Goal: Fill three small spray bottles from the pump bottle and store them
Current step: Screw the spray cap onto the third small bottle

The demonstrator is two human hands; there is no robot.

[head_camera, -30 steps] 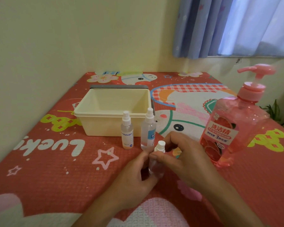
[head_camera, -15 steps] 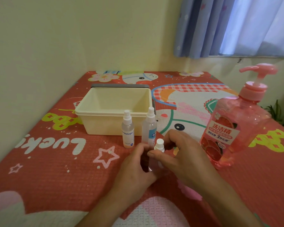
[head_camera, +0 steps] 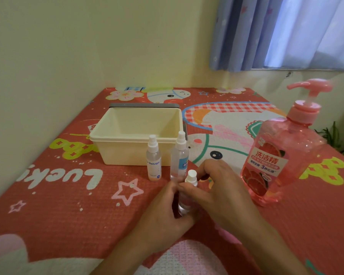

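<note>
Barely anything shifts left of the pump bottle [head_camera: 282, 155]; my left hand [head_camera: 163, 215] still grips the spray bottle [head_camera: 183, 205]; my right hand [head_camera: 222, 189] pinches its cap [head_camera: 191, 175]; I judge unscrewing unfinished.

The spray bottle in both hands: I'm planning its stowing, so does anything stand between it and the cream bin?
Yes. A short spray bottle and a taller spray bottle stand upright before the cream bin's near wall, between it and the held bottle. Lifting over them should clear both.

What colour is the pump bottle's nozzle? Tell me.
Pink nozzle on the pump bottle; head view.
</note>
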